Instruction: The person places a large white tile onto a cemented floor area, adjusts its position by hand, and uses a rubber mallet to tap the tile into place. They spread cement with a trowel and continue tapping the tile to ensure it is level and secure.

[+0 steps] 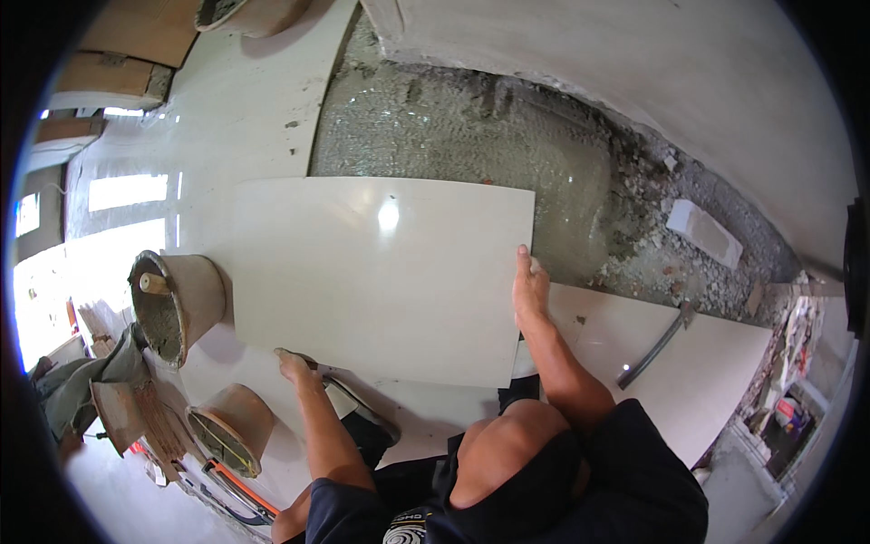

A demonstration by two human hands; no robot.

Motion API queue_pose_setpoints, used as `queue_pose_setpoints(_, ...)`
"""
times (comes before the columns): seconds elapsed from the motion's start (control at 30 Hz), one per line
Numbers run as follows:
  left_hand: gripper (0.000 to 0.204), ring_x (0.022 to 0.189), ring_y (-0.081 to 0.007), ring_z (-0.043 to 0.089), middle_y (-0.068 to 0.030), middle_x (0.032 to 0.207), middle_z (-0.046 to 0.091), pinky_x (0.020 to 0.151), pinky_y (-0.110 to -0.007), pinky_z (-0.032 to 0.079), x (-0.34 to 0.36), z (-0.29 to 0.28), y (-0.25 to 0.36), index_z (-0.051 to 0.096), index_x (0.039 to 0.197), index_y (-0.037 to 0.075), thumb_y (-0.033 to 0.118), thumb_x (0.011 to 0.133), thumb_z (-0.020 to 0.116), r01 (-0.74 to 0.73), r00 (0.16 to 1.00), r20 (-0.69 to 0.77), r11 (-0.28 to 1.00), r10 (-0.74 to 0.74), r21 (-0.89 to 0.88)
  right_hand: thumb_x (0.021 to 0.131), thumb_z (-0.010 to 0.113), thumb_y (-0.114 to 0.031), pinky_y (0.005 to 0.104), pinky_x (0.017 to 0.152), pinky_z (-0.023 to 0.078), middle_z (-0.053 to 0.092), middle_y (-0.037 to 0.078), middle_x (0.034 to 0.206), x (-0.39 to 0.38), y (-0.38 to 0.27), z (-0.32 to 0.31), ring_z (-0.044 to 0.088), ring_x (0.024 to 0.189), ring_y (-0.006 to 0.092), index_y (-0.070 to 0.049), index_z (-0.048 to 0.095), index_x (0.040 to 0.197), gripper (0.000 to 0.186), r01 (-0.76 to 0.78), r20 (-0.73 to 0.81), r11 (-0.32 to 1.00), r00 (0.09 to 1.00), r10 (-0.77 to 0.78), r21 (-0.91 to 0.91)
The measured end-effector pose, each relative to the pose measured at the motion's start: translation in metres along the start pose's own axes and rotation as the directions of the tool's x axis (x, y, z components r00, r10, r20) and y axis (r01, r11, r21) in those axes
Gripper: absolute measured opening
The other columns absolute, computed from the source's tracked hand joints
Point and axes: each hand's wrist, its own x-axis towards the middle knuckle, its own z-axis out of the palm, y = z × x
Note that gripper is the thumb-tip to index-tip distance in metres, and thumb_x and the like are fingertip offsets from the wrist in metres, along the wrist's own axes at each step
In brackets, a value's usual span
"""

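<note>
Both hands are on a large pale tile [381,281], one glossy rectangle. Right hand [531,288] grasps it about halfway along its right edge, thumb up on the rim, fingers mostly hidden. Left hand [294,364] grasps the near edge, close to the near left corner. Tile's far right part sits over the wet grey mortar bed [453,127], its left part over the laid floor tiles [227,127]; can't tell if it touches either

Mortar bed runs between the straight edge of the laid tiles on the left and the wall [634,72] on the far right. White block [704,233] lies in the rubble at the floor's wall-side edge. Tool with a curved grey handle [648,354] lies on the laid tile right of the right hand, head at that tile's far edge

Bucket [201,295] with grey mix and a pale handle in it stands just left of the held tile. Second bucket [256,412] is nearer the person, left of the left forearm. Another bucket [263,16] at the floor's far end
</note>
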Motion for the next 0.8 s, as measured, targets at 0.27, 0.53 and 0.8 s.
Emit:
queue_pose_setpoints(0.27,0.047,0.073,-0.0242,0.062,-0.0110,0.090,0.063,0.059,-0.037,0.050,-0.054,0.015,0.023,0.058,0.106,-0.004,0.039,0.099,0.041,-0.006,0.999,-0.044,0.982,-0.002,-0.189,0.098,0.050,-0.045,0.0376,0.076,0.045,0.062,0.017,0.083,0.010,-0.013,0.000,0.056,0.078,0.0214,0.011,0.061,0.094,0.057,0.129,-0.196,0.991,0.971,-0.133,-0.032)
queue_pose_setpoints(0.53,0.043,0.058,-0.0181,0.058,-0.0077,0.075,0.062,0.049,-0.032,0.045,-0.096,0.067,0.018,0.060,0.099,0.004,0.041,0.100,0.039,0.041,0.966,0.258,0.983,0.006,-0.176,0.098,0.052,-0.043,0.0341,0.083,0.049,0.068,0.018,0.101,0.067,-0.058,-0.064,0.063,0.091,0.0224,0.010,0.063,0.111,0.055,0.307,-0.256,0.952,0.921,-0.294,0.012)
queue_pose_setpoints(0.8,0.045,0.050,-0.0184,0.057,-0.0093,0.061,0.060,0.049,-0.031,0.047,-0.167,0.114,-0.005,0.057,0.091,-0.002,0.034,0.104,0.033,0.017,0.804,0.594,0.999,-0.031,0.029,0.097,0.054,-0.038,0.0356,0.085,0.052,0.066,0.018,0.114,0.100,-0.064,-0.154,0.065,0.098,0.0278,0.009,0.060,0.119,0.053,0.210,-0.347,0.967,0.926,-0.150,0.142)
